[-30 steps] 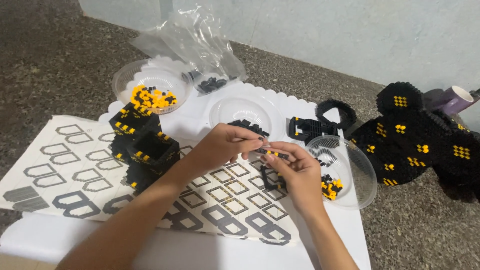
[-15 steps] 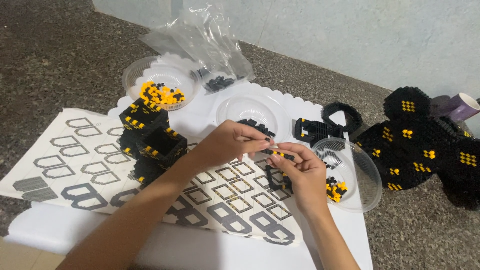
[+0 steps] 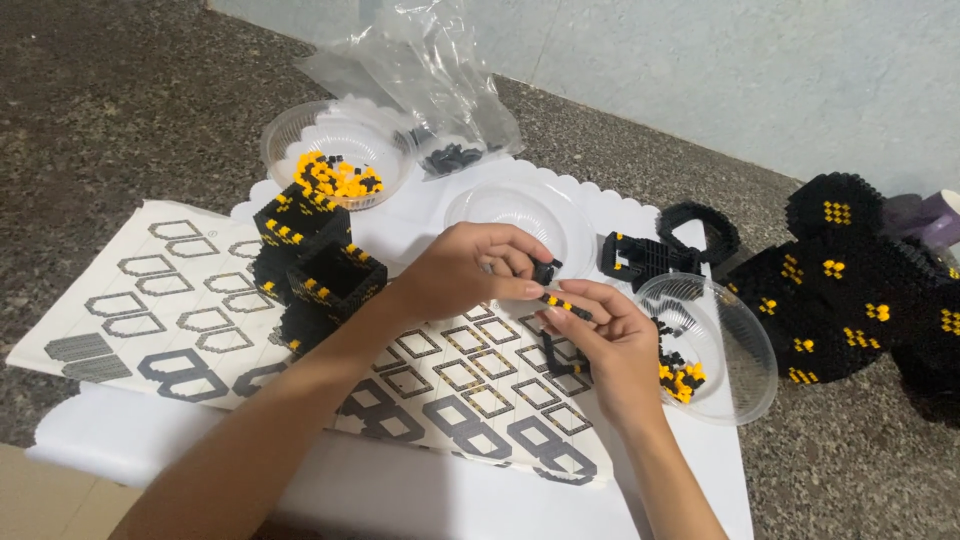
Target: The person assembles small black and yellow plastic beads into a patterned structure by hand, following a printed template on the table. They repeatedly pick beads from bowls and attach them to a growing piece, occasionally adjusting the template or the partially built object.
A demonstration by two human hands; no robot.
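- Both hands meet over the printed instruction sheet: the left hand has drawn in close against the right hand, nearer than a second ago, when a small gap showed between their fingertips.
- The thing worked on is a short strip of tiny black and yellow bricks, pinched at the spot where the two hands touch, above the middle of the sheet and just in front of the empty clear bowl.
- Left hand: fingers narrowed to a pinch on the near end of the strip. Right hand: fingers curled narrow beneath it, holding the far end, with a darker built piece partly hidden under the palm.
- By the look of it, a brick is being pressed home onto the strip; whether it has seated cannot be made out at this size.
- The strip is thin, a row of black with yellow marks along it, lying roughly level and slightly slanted.
- Around the hands: a stack of open black square frames with yellow spots stands to the left on the sheet; a bowl of yellow and black bricks sits behind it; a tilted clear bowl with a few bricks lies just right of the right hand.
- A large finished black model with yellow squares rests well apart on the speckled floor.
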